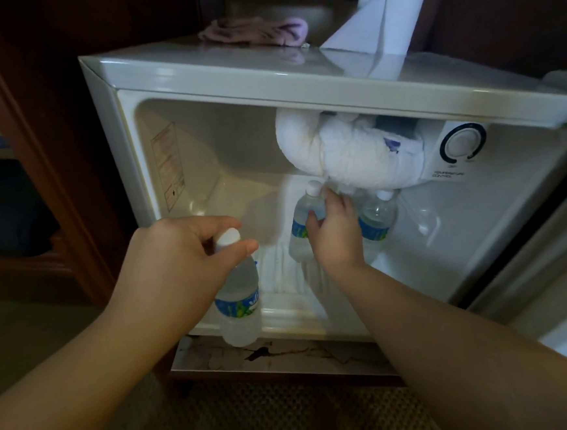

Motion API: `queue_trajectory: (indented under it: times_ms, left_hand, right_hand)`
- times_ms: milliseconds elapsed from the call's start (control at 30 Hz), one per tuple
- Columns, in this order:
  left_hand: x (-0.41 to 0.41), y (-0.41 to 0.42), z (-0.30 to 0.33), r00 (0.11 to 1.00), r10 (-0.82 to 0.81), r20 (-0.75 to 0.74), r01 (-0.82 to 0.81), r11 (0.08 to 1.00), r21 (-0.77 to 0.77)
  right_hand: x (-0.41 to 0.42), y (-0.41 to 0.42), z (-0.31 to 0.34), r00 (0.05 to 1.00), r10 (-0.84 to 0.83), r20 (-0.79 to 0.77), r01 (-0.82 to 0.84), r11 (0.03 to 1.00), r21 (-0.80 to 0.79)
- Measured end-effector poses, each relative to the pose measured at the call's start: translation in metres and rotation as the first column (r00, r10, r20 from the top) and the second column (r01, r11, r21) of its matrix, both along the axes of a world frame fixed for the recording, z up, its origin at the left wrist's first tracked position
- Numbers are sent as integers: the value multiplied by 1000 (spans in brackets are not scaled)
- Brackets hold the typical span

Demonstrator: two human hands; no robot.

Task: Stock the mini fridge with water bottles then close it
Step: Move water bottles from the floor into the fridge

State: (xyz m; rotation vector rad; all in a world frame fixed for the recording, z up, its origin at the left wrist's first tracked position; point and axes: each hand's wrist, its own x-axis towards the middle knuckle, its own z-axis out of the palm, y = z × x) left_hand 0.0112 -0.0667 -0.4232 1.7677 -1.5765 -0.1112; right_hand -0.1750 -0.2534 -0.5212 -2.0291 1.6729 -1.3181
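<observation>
Stocking is midway: the right hand (334, 234) wraps bottle 2 (305, 226) beside bottle 1 (377, 221) deep in the fridge (264, 77), while the left hand (180, 253) pinches bottle 3 (237, 296) by its neck at the sill, likely needing placement alongside.

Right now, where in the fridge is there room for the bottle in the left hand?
The fridge floor is bare on the left, between the left wall and the bottle the right hand grips. The right back is crowded: two bottles under the frosty lump.
</observation>
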Motion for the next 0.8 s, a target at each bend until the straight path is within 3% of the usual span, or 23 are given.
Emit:
queue_trajectory:
  times_ms: [67, 200, 333, 433, 800]
  left_hand:
    - [-3, -4, -1, 1000, 3, 1, -3, 1000, -13]
    - [-8, -19, -3, 997, 9, -79, -11, 1000, -25]
    - [-13, -48, -10, 989, 21, -149, -24, 1000, -16]
    - [-17, -72, -18, 987, 37, -159, -43, 998, -36]
    - [-35, -152, -53, 986, 61, -155, -62, 998, -3]
  right_hand:
    - [-6, 15, -13, 999, 37, -29, -37, 999, -31]
    - [-25, 38, -53, 936, 181, -301, -159, 983, 96]
    - [-39, 51, -106, 732, 320, -602, -102, 924, 368]
    - [-43, 57, -126, 661, 391, -641, -82, 886, 455]
    - [-44, 56, -130, 674, 377, -635, -95, 897, 431]
